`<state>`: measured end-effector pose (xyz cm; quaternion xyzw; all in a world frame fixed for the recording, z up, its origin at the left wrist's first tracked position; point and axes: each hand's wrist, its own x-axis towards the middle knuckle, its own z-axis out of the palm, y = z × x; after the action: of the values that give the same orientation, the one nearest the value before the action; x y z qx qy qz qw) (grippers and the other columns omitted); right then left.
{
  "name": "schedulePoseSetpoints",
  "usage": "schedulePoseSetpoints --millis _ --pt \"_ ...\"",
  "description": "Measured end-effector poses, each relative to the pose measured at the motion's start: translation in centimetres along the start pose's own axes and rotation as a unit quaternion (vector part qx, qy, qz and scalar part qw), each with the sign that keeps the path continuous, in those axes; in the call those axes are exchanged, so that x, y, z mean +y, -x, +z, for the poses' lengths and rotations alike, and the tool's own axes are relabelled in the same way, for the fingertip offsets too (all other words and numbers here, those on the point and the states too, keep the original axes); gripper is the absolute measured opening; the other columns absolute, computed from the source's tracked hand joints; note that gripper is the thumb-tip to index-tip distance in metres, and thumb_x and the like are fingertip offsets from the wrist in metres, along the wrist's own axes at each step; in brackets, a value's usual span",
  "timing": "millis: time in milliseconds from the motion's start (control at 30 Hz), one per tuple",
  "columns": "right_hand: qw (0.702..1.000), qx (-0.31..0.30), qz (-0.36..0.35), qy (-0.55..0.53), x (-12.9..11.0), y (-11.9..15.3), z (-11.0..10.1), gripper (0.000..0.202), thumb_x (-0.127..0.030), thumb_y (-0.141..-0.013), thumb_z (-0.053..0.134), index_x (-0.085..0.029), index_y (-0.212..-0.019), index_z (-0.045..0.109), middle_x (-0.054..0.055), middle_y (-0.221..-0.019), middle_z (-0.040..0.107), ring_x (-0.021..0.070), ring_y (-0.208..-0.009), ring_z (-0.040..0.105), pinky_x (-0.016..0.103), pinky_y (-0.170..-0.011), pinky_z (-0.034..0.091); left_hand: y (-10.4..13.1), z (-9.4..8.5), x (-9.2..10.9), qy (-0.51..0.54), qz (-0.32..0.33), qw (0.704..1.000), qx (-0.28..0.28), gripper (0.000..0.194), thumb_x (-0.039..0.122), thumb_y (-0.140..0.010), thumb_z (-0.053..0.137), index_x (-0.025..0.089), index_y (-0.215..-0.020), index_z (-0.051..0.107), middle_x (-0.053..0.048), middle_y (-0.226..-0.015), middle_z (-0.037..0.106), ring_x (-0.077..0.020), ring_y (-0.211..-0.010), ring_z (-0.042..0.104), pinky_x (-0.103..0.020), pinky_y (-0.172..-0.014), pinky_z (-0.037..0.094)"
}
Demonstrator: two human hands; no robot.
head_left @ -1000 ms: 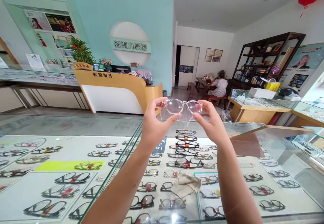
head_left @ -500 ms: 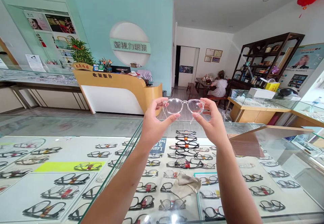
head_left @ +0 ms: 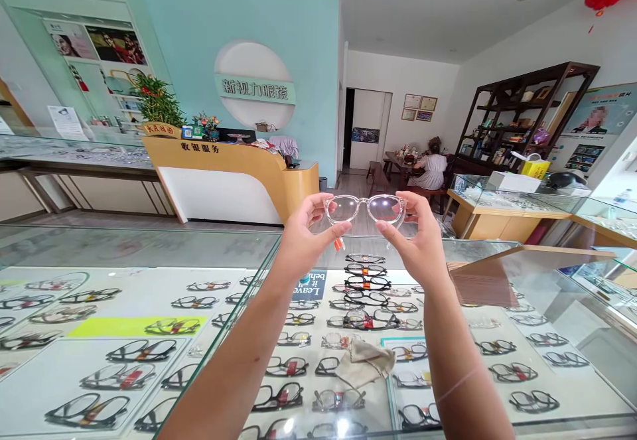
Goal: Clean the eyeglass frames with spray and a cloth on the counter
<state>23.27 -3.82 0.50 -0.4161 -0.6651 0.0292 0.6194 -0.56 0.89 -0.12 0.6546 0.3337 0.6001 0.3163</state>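
A pair of clear-framed eyeglasses (head_left: 365, 202) is held up in front of me, above the glass display case, lenses upright. My left hand (head_left: 313, 234) pinches its left side between thumb and fingers. On the other side, my right hand (head_left: 415, 231) grips the frame the same way. A small orange tag (head_left: 339, 243) shows below my left thumb, near a temple. Beneath my hands, a column of dark eyeglasses (head_left: 367, 283) stands on the glass top. Nearer to me lies a crumpled beige cloth (head_left: 367, 363).
Rows of eyeglasses (head_left: 89, 410) fill the glass cases on both sides. A brown board (head_left: 485, 284) lies at the right. Beyond stands a wooden service counter (head_left: 223, 184), with a seated person (head_left: 432, 169) by a table farther back.
The eyeglasses have tilted slightly in my hands, with the lenses now facing more upright. The orange tag has come into view below my left thumb.
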Motion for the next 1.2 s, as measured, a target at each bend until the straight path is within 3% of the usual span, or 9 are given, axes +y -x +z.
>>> schedulePoseSetpoints --millis 200,433,600,733,900,1067,1200 --pt "0.997 0.017 -0.071 0.020 -0.1 -0.2 -0.1 0.057 -0.057 -0.095 0.086 -0.034 -0.141 0.064 0.008 -0.131 0.073 0.0309 -0.121 0.074 0.055 -0.106 0.061 -0.4 0.0 -0.1 0.041 -0.022 0.999 -0.015 0.082 0.055 -0.073 0.103 0.032 -0.143 0.069 -0.014 -0.153 0.069 -0.0358 -0.150 0.061 -0.059 -0.131 0.046" --pt "1.000 0.000 -0.021 0.005 -0.2 0.0 -0.3 0.060 -0.061 -0.095 0.083 -0.037 -0.147 0.062 0.011 -0.138 0.071 0.0359 -0.128 0.071 0.062 -0.114 0.057 0.7 0.9 -0.7 -0.040 0.042 0.998 0.024 0.083 0.057 -0.078 0.100 0.035 -0.151 0.066 -0.014 -0.152 0.070 -0.0356 -0.141 0.068 -0.059 -0.123 0.055" --pt "0.999 -0.040 0.003 0.014 -0.1 0.7 -0.6 0.071 -0.069 -0.096 0.079 -0.041 -0.157 0.056 0.010 -0.153 0.064 0.0414 -0.145 0.061 0.065 -0.120 0.054 1.8 1.8 -0.9 -0.068 0.073 0.993 0.060 0.079 0.059 -0.084 0.096 0.036 -0.151 0.062 -0.011 -0.149 0.071 -0.0330 -0.140 0.070 -0.052 -0.119 0.058" --pt "0.998 -0.062 0.011 0.020 1.8 2.7 -0.1 0.071 -0.069 -0.098 0.077 -0.040 -0.159 0.055 0.011 -0.154 0.063 0.0409 -0.148 0.060 0.066 -0.120 0.055 3.6 1.9 -2.7 -0.087 0.049 0.993 0.064 0.079 0.059 -0.084 0.096 0.035 -0.151 0.062 -0.011 -0.147 0.072 -0.0327 -0.138 0.071 -0.053 -0.120 0.057" --pt "0.996 -0.079 0.006 -0.045 5.2 6.5 1.5 0.072 -0.066 -0.097 0.078 -0.038 -0.159 0.053 0.012 -0.159 0.060 0.0355 -0.150 0.059 0.061 -0.125 0.052 6.1 2.2 -7.0 -0.101 0.082 0.988 0.085 0.086 0.069 -0.080 0.095 0.030 -0.149 0.063 -0.013 -0.150 0.069 -0.0322 -0.139 0.069 -0.049 -0.116 0.058" --pt "0.985 -0.033 0.124 -0.114 8.9 9.2 3.8 0.065 -0.073 -0.107 0.048 -0.034 -0.159 0.051 0.015 -0.161 0.061 0.0316 -0.154 0.058 0.059 -0.126 0.051 8.1 2.8 -10.5 -0.158 0.072 0.979 0.107 0.093 0.079 -0.076 0.092 0.028 -0.148 0.062 -0.015 -0.150 0.066 -0.0353 -0.146 0.062 -0.052 -0.116 0.057" --pt "0.971 -0.070 0.199 -0.112 11.8 10.3 4.7 0.074 -0.083 -0.108 0.029 -0.032 -0.150 0.061 0.013 -0.157 0.064 0.0285 -0.149 0.064 0.052 -0.120 0.057 9.3 3.0 -11.7 -0.164 0.053 0.980 0.100 0.097 0.084 -0.074 0.090 0.029 -0.149 0.063 -0.016 -0.154 0.062 -0.0393 -0.151 0.057 -0.054 -0.117 0.056"
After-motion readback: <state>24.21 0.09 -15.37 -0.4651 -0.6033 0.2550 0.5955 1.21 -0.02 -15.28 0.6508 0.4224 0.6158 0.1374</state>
